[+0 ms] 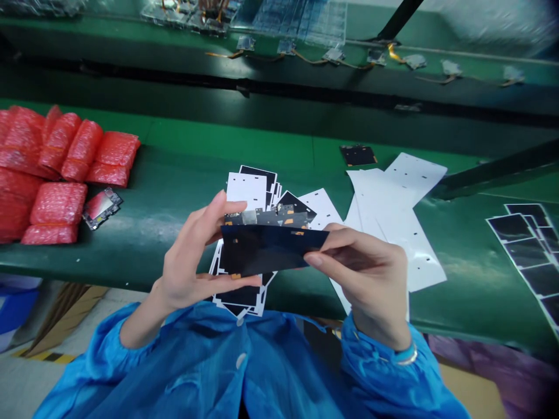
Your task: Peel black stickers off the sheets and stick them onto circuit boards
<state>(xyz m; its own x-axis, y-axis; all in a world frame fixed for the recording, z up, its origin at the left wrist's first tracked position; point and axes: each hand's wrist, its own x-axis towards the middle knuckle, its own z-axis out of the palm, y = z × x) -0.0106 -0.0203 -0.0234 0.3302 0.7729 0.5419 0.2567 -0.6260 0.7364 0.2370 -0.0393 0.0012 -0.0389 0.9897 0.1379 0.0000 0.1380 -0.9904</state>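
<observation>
Left hand (187, 265): holding circuit board (271, 217) by its left end, between fingers and thumb | Right hand (371, 270): pinching right end of black sheet (266, 250) | Board and sheet: together above desk (157, 244), sheet on near side | White sheets (393, 215): on desk, right | Red bubble-wrapped bundles (59, 212): far left

Tabletop (152, 250): wrapped bundles (59, 215) far left | module (102, 208) just right of bundles | card stack (247, 189) centre | overlapping sheets (384, 203) right of cards | panel (358, 155) behind sheets | film strips (522, 247) far right | shelf (100, 32) behind, trays (301, 20) on it
</observation>
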